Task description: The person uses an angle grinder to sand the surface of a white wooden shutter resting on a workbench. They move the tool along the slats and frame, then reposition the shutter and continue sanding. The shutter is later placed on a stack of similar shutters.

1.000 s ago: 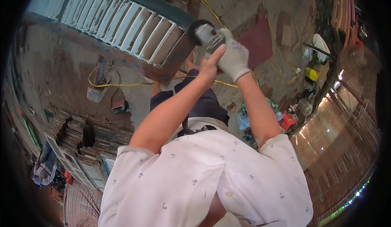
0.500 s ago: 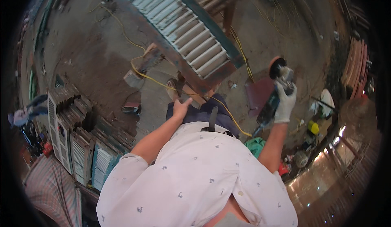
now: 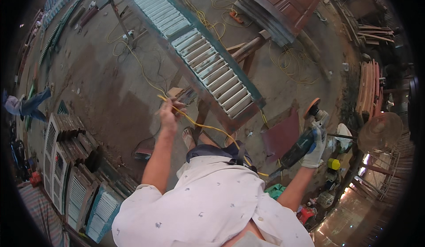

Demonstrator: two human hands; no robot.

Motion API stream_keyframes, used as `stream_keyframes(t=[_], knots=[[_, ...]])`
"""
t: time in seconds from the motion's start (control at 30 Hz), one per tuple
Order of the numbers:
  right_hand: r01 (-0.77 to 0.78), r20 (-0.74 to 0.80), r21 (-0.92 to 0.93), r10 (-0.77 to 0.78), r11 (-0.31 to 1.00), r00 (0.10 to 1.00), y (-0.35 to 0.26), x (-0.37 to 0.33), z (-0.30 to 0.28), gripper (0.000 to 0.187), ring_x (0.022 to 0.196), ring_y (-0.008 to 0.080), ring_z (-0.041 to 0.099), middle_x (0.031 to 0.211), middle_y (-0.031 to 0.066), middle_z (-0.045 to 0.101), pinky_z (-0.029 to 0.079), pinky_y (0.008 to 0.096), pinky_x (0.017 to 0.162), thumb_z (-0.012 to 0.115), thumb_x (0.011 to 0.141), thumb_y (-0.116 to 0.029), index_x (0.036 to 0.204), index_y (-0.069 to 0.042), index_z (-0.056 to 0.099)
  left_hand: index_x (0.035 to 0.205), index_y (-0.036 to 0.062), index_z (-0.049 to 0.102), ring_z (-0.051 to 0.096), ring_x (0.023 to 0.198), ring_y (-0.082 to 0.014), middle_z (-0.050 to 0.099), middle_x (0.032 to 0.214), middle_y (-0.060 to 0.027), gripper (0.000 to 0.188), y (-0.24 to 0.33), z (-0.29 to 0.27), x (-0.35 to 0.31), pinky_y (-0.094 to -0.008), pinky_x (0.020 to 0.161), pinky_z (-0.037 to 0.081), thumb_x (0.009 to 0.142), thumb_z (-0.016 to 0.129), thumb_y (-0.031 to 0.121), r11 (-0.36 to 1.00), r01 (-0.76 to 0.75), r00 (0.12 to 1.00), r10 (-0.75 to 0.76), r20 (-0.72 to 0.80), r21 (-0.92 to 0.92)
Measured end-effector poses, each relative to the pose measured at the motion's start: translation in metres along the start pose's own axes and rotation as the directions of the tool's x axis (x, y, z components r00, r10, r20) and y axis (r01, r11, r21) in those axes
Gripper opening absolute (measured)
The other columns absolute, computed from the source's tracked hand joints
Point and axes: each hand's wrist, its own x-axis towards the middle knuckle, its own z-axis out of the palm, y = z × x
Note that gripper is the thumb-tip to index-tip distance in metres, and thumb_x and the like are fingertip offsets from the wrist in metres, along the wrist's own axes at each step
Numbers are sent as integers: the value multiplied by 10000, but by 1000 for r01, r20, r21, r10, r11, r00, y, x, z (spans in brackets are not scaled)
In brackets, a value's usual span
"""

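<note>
Gripping the grinder (image 3: 295, 149) at three o'clock, the gloved right hand (image 3: 316, 146) could snag the yellow cord (image 3: 204, 125), held loosely by the left hand (image 3: 168, 116) at nine, if slack reaches the disc (image 3: 311, 107).

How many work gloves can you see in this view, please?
1: a pale glove on the right hand, which holds the grinder. The left hand is bare. Others may be hidden.
</note>
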Motion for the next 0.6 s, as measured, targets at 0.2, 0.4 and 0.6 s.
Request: stream_keyframes(t=[0.2,0.4,0.6], knots=[[-79,15,196,78,977,997,-8,60,-21,596,847,302,747,1046,75,688,675,450,721,786,944,-532,1367,-150,610,1242,55,686,655,871,-86,686,961,9,318,137,59,-22,-275,842,584,1162,567,338,877,-481,874,478,-88,-8],[-228,112,365,201,903,973,15,164,-66,588,847,328,751,1019,111,705,668,499,754,770,957,-548,1360,-149,611,1271,7,701,432,784,-55,555,935,37,391,215,103,-63,-219,693,332,1140,624,367,628,-776,600,766,-231,66],[-227,165,340,180,913,970,-20,259,-130,603,821,320,755,981,134,733,666,466,714,772,949,-542,1356,-129,608,1257,-30,674,332,740,-65,499,893,35,404,194,205,-125,-245,648,267,1148,610,354,503,-856,489,863,-127,119]])
